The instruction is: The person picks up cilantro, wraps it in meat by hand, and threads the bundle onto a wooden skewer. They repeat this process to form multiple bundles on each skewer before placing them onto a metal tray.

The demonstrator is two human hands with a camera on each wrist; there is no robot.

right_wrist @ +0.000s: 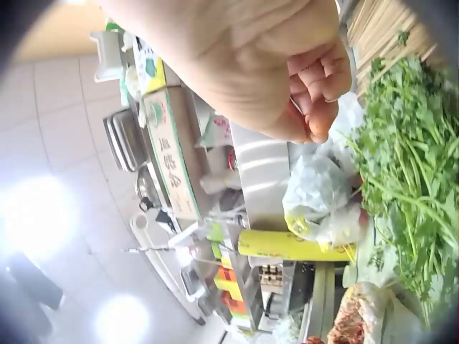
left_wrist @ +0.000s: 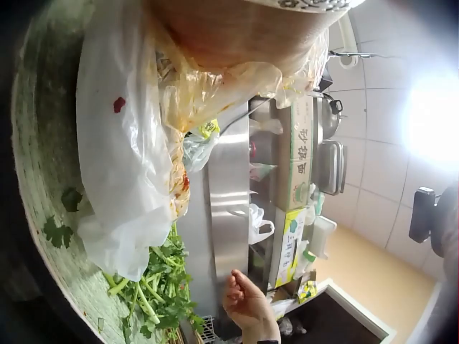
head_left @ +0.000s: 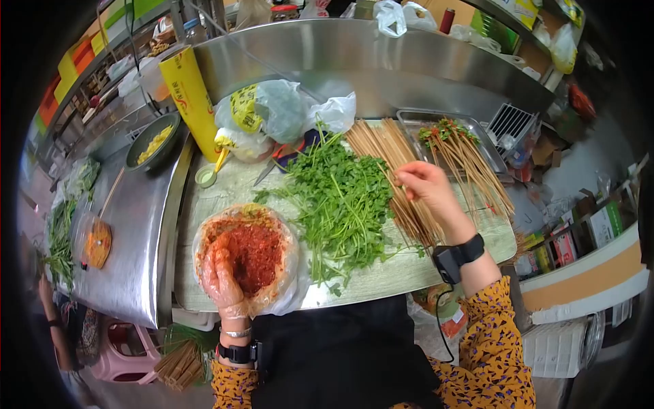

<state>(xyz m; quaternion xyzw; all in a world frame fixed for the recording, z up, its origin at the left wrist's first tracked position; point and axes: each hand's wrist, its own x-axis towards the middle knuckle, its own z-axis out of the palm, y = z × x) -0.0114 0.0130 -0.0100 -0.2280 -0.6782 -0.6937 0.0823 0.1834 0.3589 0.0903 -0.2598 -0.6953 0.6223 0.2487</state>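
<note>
My left hand point(head_left: 223, 276), in a clear glove smeared with red, reaches into a plastic-lined bowl point(head_left: 289, 283) of chunky red paste point(head_left: 257, 253). Its fingers lie along the left side of the paste; the left wrist view hides them behind the plastic lining point(left_wrist: 125, 143). Raised over the right side of the table, my bare right hand point(head_left: 430, 191) has curled fingers, with thumb and forefinger together. Nothing shows between them in the right wrist view. Below that hand lies a pile of wooden skewers point(head_left: 385, 143), beside a heap of leafy green herbs point(head_left: 337, 198).
A metal tray point(head_left: 436, 116) at the back right carries skewers point(head_left: 470, 167) with red and green pieces at their ends. Scissors point(head_left: 264, 174), plastic bags point(head_left: 279, 112) and a yellow roll box point(head_left: 187, 95) stand behind the bowl. A steel counter point(head_left: 136, 238) adjoins on the left.
</note>
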